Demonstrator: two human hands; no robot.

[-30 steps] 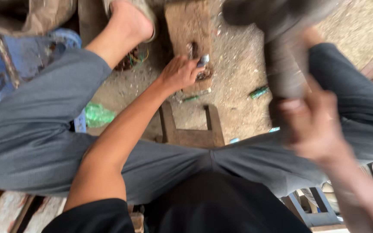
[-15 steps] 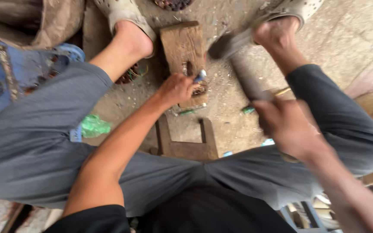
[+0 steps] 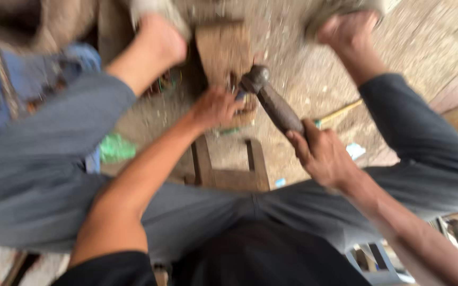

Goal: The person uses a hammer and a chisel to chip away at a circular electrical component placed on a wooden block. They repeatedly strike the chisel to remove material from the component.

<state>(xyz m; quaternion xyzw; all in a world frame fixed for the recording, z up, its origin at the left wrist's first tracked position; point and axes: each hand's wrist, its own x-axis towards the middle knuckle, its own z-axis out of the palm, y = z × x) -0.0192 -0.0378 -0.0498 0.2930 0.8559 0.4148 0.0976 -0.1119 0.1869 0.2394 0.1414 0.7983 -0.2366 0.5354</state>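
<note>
I sit with my knees apart over a dusty floor. My left hand (image 3: pixel 216 107) rests on a worn wooden block (image 3: pixel 223 50) and pinches a small object that is too blurred to identify. My right hand (image 3: pixel 322 153) grips the brown wooden handle of a hammer (image 3: pixel 271 100). The hammer's dark metal head is down at the block, right beside my left fingertips. My bare feet (image 3: pixel 155 42) flank the block.
A low wooden stool frame (image 3: pixel 229 169) stands between my legs. Blue cloth (image 3: pixel 6 90) lies at the left, next to a green scrap (image 3: pixel 115 148). A thin yellow stick (image 3: pixel 340 112) and small bits of litter lie on the floor at the right.
My right hand has swung the hammer down from high at the right onto the block beside my left fingers. My left hand has stayed on the block.
</note>
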